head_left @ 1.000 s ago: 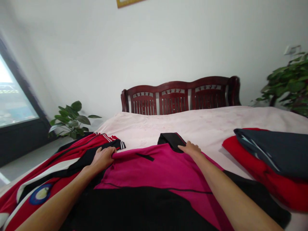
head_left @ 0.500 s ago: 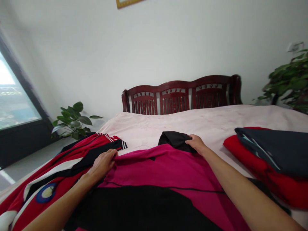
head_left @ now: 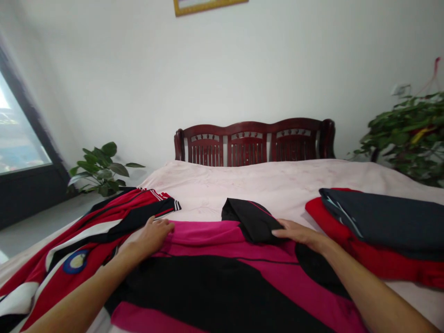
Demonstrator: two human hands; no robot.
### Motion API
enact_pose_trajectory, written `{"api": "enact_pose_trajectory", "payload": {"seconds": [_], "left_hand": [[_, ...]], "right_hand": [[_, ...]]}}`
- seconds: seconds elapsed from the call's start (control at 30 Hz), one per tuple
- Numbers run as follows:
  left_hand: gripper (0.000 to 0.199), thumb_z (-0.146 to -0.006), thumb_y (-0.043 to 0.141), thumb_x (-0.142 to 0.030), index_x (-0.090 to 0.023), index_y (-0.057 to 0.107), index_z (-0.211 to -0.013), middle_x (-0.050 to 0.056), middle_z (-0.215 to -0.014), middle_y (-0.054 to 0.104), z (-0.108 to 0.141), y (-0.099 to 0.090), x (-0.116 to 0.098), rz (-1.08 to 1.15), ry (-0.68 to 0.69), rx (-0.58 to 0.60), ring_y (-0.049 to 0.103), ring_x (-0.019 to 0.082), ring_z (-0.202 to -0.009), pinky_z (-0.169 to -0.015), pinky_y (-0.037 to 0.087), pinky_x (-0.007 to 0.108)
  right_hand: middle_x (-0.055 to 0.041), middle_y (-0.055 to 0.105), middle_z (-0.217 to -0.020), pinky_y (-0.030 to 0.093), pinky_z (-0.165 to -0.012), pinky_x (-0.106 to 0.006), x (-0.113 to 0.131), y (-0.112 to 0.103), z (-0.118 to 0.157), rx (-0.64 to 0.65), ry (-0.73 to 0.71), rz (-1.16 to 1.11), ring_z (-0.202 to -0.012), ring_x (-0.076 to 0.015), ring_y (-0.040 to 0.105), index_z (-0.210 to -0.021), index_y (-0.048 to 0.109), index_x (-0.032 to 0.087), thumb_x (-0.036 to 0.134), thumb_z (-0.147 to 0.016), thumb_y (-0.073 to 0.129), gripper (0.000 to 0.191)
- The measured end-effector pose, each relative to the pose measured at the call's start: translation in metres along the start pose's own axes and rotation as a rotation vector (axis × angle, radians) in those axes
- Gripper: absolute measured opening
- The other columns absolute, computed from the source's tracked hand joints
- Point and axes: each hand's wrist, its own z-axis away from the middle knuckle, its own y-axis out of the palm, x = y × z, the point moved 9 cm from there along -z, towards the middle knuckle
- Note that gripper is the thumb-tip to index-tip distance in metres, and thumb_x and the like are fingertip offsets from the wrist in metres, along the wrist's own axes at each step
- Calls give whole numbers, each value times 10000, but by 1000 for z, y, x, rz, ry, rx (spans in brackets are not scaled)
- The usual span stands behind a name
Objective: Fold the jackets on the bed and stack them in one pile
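2 open hands lie flat, neither gripping: left hand point(head_left: 147, 239) on the magenta-and-black top point(head_left: 204, 232) at lower centre, right hand point(head_left: 300, 234) now slid lower, fingertips touching its black collar point(head_left: 248, 221). Red track jacket point(head_left: 86, 236) lies lower left.

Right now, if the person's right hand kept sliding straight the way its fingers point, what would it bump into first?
The soft black collar of the magenta-and-black top. The right hand's fingertips seem to touch it already, though depth is hard to judge from this view.
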Motion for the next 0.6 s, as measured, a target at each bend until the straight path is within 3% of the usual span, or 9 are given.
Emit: {"api": "enact_pose_trajectory", "payload": {"seconds": [0.13,0.27,0.33,0.47,0.6], "left_hand": [[436,-856,542,-209,-283,631,-1276,82,-1324,643,-2,-1,-71,425,212,-38,559,260,-1244,-1091,362,388],[405,-799,656,-361,-262,707,-1188,87,-1222,700,-3,20,-111,608,256,18,593,299,-1157,-1073,379,421],[265,-779,677,-354,-258,766,-1009,58,-1062,746,-8,27,-118,755,239,77,623,275,-1046,-1018,407,387],[84,-692,749,-263,-195,715,-658,0,-663,681,-35,41,-105,1260,-44,148,622,191,-754,-802,460,284],[175,-778,690,-313,-165,670,-687,6,-583,637,-76,55,-123,1476,-188,189,594,147,-570,-633,474,263]], "right_hand": [[-100,761,-968,511,-832,-362,0,-13,-13,-261,96,-62,-962,-277,671,-884,724,185,471,-713,653,341],[-55,744,-803,502,-717,-313,1,6,-18,-293,77,-113,-786,-226,670,-847,702,184,332,-656,571,275],[-31,731,-769,489,-690,-297,0,10,-9,-285,49,-151,-744,-205,654,-851,698,189,292,-623,516,309],[13,668,-641,440,-608,-277,-4,13,17,-234,-5,-199,-630,-174,586,-733,664,189,227,-527,490,272],[2,725,-778,490,-736,-314,-7,29,33,-134,-18,-342,-749,-202,645,-870,704,197,239,-596,568,309]]}}
